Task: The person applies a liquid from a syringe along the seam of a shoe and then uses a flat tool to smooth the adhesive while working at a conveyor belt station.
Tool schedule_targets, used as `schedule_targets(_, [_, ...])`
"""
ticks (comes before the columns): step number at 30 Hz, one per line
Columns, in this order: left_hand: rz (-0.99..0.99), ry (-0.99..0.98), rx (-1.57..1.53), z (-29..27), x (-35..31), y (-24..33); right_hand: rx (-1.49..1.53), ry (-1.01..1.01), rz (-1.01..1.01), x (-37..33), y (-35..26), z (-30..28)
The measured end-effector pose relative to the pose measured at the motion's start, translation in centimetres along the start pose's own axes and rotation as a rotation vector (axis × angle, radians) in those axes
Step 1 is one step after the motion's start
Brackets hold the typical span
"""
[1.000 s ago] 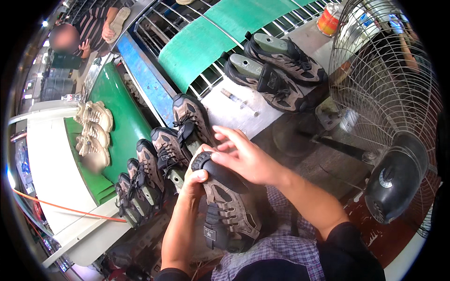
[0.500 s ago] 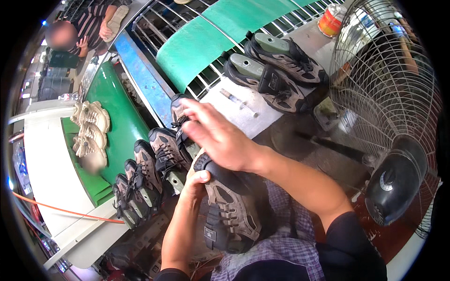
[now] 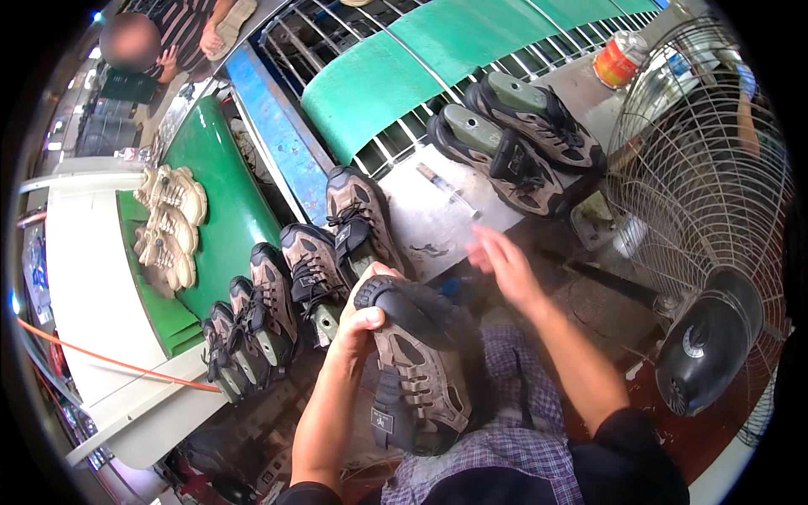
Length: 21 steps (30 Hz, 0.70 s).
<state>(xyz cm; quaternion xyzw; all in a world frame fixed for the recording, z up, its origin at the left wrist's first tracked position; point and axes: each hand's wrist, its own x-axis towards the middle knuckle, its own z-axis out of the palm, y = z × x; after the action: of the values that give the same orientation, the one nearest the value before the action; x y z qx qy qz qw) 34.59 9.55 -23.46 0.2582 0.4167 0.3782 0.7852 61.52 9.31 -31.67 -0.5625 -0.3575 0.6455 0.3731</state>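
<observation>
A brown and black hiking shoe rests tilted over my lap, its dark toe away from me. My left hand grips it at the left of the toe, thumb on top. To the right of the shoe, my right hand hangs free with its fingers stretched out, holding nothing. Beyond it, a clear syringe lies on a pale metal plate. Left of the plate stands a similar shoe, at the upper end of a row of brown shoes fitted on green lasts.
Two more shoes with green lasts stand by the plate. A caged fan rises on the right, near an orange-red can. At left, beige shoes sit on a green surface. A person works at the upper left.
My right hand has moved off from over the shoe's toe to the right, uncovering the shoe by the plate. My left hand keeps its hold. The view has shifted slightly.
</observation>
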Motion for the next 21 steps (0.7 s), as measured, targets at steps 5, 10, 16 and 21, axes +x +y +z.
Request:
schedule_targets(5, [-0.013,0.078,-0.096,-0.9,0.2,-0.7,-0.667,-0.263,0.232,-14.4,14.7,-2.1])
schedule_targets(10, [-0.012,0.032,-0.156,-1.4,0.5,-1.2,-0.636,-0.405,0.689,-20.3,18.5,-8.6])
schedule_targets(16, [0.02,-0.074,-0.262,-1.1,0.4,-0.2,-0.729,-0.208,0.702,-31.2,27.8,-16.6])
schedule_targets(21, [0.04,-0.077,-0.27,-0.9,-0.3,0.3,-0.714,0.483,0.603,-29.9,25.5,-16.7])
